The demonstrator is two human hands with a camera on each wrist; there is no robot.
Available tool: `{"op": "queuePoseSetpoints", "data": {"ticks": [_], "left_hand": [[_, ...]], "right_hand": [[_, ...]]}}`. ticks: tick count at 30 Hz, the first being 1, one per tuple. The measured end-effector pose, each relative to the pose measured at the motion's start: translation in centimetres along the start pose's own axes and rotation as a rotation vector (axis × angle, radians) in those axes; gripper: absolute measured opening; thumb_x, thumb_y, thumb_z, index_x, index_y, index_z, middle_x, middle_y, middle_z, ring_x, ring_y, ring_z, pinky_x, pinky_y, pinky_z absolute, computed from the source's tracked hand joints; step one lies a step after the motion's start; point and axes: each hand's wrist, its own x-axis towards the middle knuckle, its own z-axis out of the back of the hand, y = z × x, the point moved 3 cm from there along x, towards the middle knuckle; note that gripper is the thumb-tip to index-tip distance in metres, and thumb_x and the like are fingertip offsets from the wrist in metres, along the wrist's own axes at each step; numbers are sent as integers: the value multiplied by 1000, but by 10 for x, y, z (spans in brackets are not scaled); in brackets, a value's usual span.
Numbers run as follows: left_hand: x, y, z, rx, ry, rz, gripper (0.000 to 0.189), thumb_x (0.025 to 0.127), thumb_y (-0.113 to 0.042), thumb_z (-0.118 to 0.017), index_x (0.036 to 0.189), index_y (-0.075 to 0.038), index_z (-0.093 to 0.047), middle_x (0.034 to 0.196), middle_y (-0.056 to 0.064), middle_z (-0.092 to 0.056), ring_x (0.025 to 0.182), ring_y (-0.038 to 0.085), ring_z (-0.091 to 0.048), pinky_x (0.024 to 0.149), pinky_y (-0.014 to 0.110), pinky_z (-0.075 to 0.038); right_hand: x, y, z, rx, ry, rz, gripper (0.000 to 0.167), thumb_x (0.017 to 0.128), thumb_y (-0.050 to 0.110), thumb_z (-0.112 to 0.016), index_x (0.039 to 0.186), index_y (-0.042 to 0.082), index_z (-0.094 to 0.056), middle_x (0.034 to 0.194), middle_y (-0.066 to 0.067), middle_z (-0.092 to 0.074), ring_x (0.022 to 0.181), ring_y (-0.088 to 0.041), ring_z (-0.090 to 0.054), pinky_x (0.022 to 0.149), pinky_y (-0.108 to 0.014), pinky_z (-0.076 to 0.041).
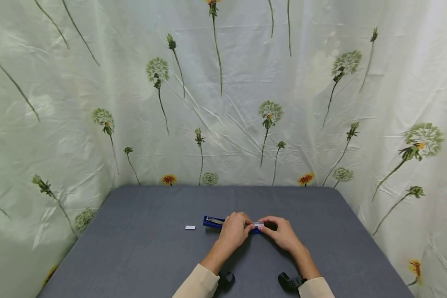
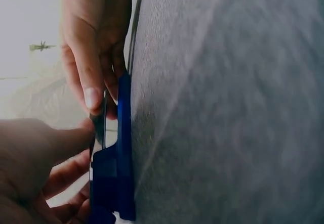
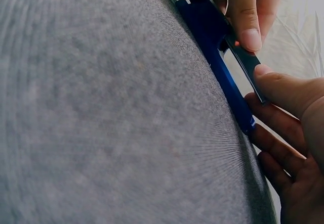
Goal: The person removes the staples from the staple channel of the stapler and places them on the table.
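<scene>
A blue stapler (image 1: 213, 222) is opened out flat, its top arm swung to the left and its metal magazine bare. My left hand (image 1: 232, 230) grips it around the middle, with the thumb against the magazine (image 3: 246, 62). At the magazine's right end, my right hand (image 1: 284, 234) pinches the tip between thumb and index finger. A pale silvery strip (image 1: 258, 224) shows between the fingertips there; whether it is loose staples or the magazine itself is unclear. Beneath runs the blue base (image 2: 124, 123), apart from the magazine. Both hands hide much of the stapler.
A small whitish strip, like a row of staples (image 1: 190, 227), lies left of the stapler on the grey cloth-covered table (image 1: 149, 256). Behind the table hangs a pale curtain (image 1: 238, 82) with dandelion prints. Dark wrist straps (image 1: 289, 282) sit near the sleeves.
</scene>
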Motion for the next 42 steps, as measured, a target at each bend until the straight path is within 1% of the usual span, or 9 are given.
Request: {"op": "queuePoseSetpoints", "data": {"ticks": [5, 10, 15, 22, 27, 32, 34, 38, 42], "left_hand": [[1, -2, 0, -33, -42, 9, 7, 88, -25, -83, 84, -20, -85, 88, -8, -76, 86, 16, -69, 79, 34, -56], [-1, -2, -4, -122, -8, 62, 5, 88, -26, -82, 87, -22, -86, 92, -8, -76, 89, 18, -66, 81, 36, -52], [0, -1, -4, -124, -20, 84, 5, 87, -29, -84, 87, -24, -85, 93, -10, -76, 91, 16, -70, 83, 38, -54], [3, -1, -3, -108, -45, 104, 8, 81, -35, -89, 82, -30, -83, 91, -12, -76, 88, 15, -71, 83, 41, -52], [5, -3, -2, -102, -59, 74, 10, 81, -38, -88, 80, -30, -82, 89, -11, -75, 75, 8, -65, 84, 42, -53], [9, -3, -3, -83, -35, 52, 13, 82, -41, -87, 84, -29, -81, 85, -12, -74, 63, 0, -57, 77, 36, -52], [11, -4, -3, -68, -9, 39, 15, 84, -41, -85, 90, -28, -81, 87, -12, -75, 64, 0, -59, 75, 34, -53], [13, -8, -3, -12, 41, -18, 15, 89, -39, -81, 99, -28, -83, 93, -9, -76, 75, 5, -66, 77, 36, -54], [18, -11, -2, 36, 58, -66, 16, 90, -40, -80, 100, -28, -83, 94, -11, -76, 81, 7, -68, 77, 35, -50]], "right_hand": [[0, -2, 0, 9, 6, 8, 17, 93, 32, -78, 108, 24, -79, 105, 6, -77, 99, -8, -67, 90, -29, -53], [-2, -5, 2, 6, 11, -2, 16, 92, 32, -79, 107, 27, -78, 106, 8, -77, 101, -10, -68, 91, -29, -53], [-2, -5, 2, 4, 23, 11, 19, 93, 38, -77, 108, 27, -78, 107, 8, -76, 102, -14, -69, 91, -31, -54], [-2, -4, 0, 6, 14, -6, 16, 92, 35, -78, 107, 28, -78, 108, 8, -76, 106, -16, -69, 94, -35, -53], [-3, -3, -2, -4, 5, -14, 14, 91, 31, -80, 105, 29, -78, 107, 9, -76, 107, -17, -69, 97, -38, -52], [-2, -3, -3, -14, -2, -6, 15, 91, 28, -80, 106, 26, -78, 108, 7, -77, 109, -19, -69, 98, -42, -52], [-2, -3, -3, -19, -3, -5, 16, 92, 29, -80, 107, 24, -78, 109, 6, -77, 109, -21, -69, 99, -43, -52], [-2, -3, -2, -13, 0, -15, 16, 93, 28, -79, 108, 23, -78, 110, 4, -77, 110, -22, -69, 100, -46, -51], [1, -4, 1, -5, -9, -19, 16, 93, 31, -78, 108, 24, -78, 111, 4, -76, 110, -21, -69, 100, -47, -52]]}}
